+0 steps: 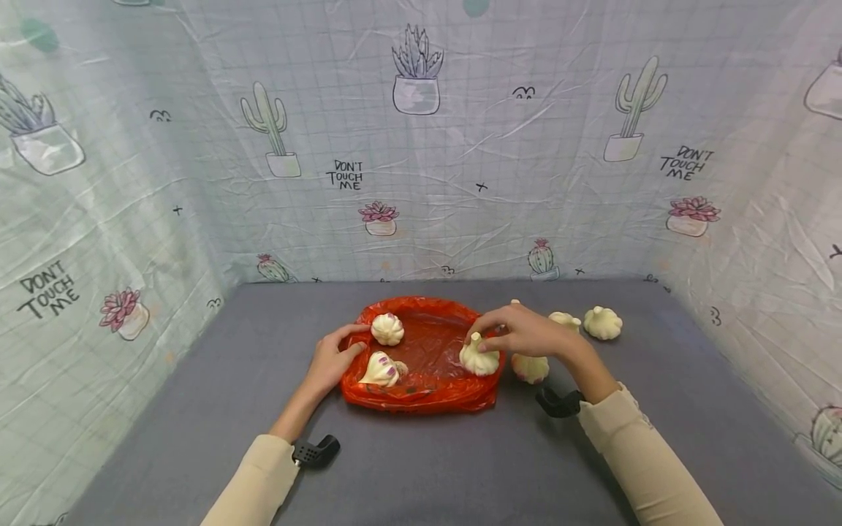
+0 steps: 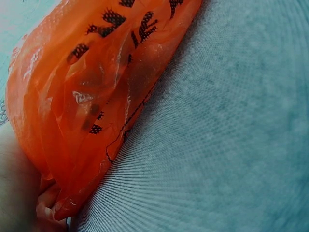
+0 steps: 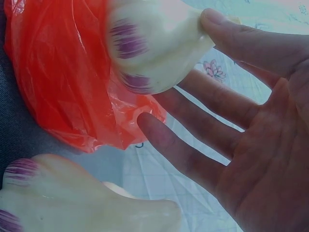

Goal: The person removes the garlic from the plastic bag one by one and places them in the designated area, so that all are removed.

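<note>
Cream garlic (image 1: 480, 361) is below the right hand (image 1: 522, 332), pinched by it; left hand (image 1: 331, 358) grips red bag (image 1: 427, 400).

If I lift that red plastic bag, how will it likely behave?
The red bag would probably sag, since its walls look thin and creased. Its glossy surface suggests it may be slippery. Lifted by one edge, it might tip the loose garlic bulbs inside.
</note>
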A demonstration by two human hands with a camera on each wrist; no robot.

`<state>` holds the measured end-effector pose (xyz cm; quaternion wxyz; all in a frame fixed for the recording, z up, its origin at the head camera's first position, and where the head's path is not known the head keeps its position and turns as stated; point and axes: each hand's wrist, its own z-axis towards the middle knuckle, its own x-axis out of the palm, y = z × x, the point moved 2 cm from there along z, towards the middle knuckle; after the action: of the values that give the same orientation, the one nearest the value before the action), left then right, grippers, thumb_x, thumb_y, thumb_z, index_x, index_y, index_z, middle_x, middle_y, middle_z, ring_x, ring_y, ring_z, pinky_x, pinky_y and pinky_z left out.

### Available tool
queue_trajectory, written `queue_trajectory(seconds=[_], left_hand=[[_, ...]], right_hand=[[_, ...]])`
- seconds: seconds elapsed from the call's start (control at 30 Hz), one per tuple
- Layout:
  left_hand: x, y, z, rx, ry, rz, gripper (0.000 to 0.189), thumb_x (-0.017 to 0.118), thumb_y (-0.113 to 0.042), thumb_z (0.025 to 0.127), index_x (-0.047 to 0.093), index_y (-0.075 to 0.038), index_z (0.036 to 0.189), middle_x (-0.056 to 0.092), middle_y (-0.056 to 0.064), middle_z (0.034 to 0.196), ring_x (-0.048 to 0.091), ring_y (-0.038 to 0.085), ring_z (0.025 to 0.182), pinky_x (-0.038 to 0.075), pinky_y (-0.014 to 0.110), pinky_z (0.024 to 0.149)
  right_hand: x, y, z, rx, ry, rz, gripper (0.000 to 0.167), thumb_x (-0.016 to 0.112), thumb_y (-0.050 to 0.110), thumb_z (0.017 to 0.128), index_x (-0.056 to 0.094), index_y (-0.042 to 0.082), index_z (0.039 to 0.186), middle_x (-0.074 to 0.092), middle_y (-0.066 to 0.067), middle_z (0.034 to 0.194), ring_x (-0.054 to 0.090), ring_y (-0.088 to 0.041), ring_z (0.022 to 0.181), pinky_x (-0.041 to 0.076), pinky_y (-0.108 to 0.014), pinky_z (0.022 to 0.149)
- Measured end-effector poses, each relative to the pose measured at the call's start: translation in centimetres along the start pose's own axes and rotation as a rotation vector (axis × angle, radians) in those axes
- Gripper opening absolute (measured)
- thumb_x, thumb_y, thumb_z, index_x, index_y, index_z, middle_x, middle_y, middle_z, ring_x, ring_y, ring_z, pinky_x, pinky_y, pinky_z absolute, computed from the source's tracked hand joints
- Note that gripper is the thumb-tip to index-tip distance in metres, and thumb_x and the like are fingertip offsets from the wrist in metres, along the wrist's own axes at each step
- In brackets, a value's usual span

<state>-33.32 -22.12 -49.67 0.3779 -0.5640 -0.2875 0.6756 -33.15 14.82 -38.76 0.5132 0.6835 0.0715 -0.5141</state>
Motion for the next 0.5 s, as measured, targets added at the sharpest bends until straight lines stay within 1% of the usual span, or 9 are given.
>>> queue_trajectory(seconds=[0.33, 0.5], left_hand=[[-0.09, -0.06, -0.08, 0.01, -0.004, 0.003, 0.036, 0.067, -0.012, 0.097, 0.071, -0.016, 0.133, 0.059, 0.017, 0.149, 0.048, 0.036, 0.145, 0.037, 0.057, 0.12], [-0.11, -0.18, -0.01, 0.007, -0.005, 0.009, 0.036, 0.067, -0.012, 0.096, 0.071, -0.016, 0.133, 0.06, 0.016, 0.148, 0.05, 0.035, 0.144, 0.039, 0.056, 0.119]], right_hand=[[0.28, 0.07, 0.17, 0.005, 0.001, 0.002, 0.02, 0.069, 0.025, 0.099, 0.076, 0.018, 0.116, 0.075, 0.001, 0.111, 0.06, -0.016, 0.088, 0.053, -0.035, 0.08], [0.55, -0.21, 0.28, 0.013, -0.004, -0.006, 0.018, 0.069, 0.024, 0.1, 0.076, 0.02, 0.116, 0.074, 0.002, 0.11, 0.058, -0.018, 0.084, 0.05, -0.03, 0.076]])
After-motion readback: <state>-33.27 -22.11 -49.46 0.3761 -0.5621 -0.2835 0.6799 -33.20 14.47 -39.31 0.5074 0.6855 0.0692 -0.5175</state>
